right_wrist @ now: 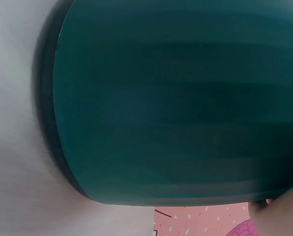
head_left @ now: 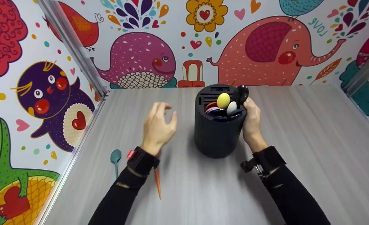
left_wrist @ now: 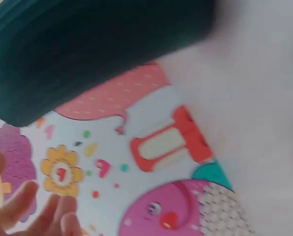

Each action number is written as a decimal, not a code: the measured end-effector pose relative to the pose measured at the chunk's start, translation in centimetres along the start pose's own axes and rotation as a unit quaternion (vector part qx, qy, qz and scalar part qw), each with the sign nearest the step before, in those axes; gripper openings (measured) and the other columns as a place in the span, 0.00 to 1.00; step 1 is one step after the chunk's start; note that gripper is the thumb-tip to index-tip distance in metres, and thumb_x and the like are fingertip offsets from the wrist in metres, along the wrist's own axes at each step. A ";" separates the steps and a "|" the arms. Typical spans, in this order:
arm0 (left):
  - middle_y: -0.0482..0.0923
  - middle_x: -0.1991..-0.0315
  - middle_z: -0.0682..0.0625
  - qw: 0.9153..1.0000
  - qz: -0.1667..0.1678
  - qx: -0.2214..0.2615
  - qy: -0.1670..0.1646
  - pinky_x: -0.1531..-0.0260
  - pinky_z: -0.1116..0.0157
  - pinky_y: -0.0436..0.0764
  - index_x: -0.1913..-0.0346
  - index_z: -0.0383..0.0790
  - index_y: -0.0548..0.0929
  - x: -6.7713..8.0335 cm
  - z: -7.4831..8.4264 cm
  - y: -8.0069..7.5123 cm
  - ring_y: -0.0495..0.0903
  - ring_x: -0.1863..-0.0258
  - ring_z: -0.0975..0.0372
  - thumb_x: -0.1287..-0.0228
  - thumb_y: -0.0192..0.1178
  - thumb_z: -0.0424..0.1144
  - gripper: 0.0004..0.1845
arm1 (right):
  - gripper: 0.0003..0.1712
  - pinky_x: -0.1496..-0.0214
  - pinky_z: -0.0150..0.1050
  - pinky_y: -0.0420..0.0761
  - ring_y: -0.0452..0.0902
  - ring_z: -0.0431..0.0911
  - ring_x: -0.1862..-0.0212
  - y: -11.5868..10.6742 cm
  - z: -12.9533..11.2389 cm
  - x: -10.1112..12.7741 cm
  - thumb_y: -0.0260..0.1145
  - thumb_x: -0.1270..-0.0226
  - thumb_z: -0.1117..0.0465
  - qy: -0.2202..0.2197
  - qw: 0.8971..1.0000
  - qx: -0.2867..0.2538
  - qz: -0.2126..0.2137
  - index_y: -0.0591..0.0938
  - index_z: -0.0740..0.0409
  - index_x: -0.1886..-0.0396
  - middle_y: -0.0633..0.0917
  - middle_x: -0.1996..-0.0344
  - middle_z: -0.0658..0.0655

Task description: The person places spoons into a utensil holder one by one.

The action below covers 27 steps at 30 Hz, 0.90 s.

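A dark utensil holder [head_left: 218,134] stands upright on the table, with slots in part of its top. From its open section rise a yellow spoon head [head_left: 223,100], a white one [head_left: 232,108] and a rounded black one [head_left: 241,93]. My right hand [head_left: 252,122] holds the holder at its upper right side, fingertips partly hidden behind the black spoon head. In the right wrist view, that hand [right_wrist: 281,214] is at the holder's wall [right_wrist: 176,108]. Left of the holder, my left hand [head_left: 159,125] hovers with bent, parted fingers and nothing between them.
A teal spoon [head_left: 115,156] lies on the table [head_left: 312,140] at the left, partly covered by my left sleeve. Beside it, an orange tapered stick [head_left: 157,184] runs under my left wrist. Printed panels [head_left: 197,47] border the table at the back and sides.
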<state>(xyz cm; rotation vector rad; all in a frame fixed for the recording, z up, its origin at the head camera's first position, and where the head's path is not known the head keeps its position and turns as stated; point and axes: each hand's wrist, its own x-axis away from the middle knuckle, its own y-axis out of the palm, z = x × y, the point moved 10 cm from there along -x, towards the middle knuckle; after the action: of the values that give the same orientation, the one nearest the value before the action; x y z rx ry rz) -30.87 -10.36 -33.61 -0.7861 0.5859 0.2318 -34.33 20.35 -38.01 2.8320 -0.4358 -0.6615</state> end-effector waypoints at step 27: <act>0.82 0.66 0.37 0.896 -0.268 -0.273 -0.227 0.70 0.48 0.81 0.55 0.30 0.81 8.3 -12.3 3.2 0.83 0.68 0.45 0.39 0.62 0.64 0.35 | 0.20 0.48 0.33 0.72 0.74 0.42 0.56 0.2 0.1 -0.1 0.48 0.35 0.61 0.001 1.000 -0.009 -0.003 0.87 0.58 0.59 0.84 0.62 0.50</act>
<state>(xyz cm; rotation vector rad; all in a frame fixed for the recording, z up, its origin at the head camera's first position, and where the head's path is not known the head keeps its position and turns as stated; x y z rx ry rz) -30.36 -17.15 -47.17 -1.3550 -0.1699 0.0588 -34.54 20.22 -38.03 2.8184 -0.4189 -0.6612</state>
